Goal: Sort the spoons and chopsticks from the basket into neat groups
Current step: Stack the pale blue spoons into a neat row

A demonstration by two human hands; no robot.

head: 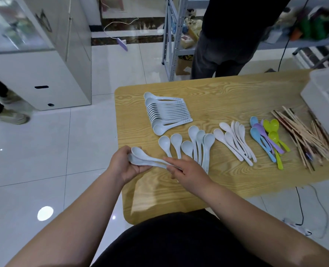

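Note:
My left hand (124,166) grips the bowl end of a small stack of white spoons (146,159) at the table's left front edge. My right hand (186,171) pinches the handle end of the same stack. Loose pale spoons (194,143) lie just behind my right hand. A neat row of stacked white spoons (167,112) sits further back. Cream spoons (235,139), coloured spoons (267,137) and a pile of wooden chopsticks (306,139) lie to the right.
The wooden table (217,93) carries a white basket (327,101) at its far right. A person in dark clothes (229,35) stands behind the table beside a metal shelf (171,35). Another person's feet (9,112) are at the left. Cables (302,209) lie on the floor.

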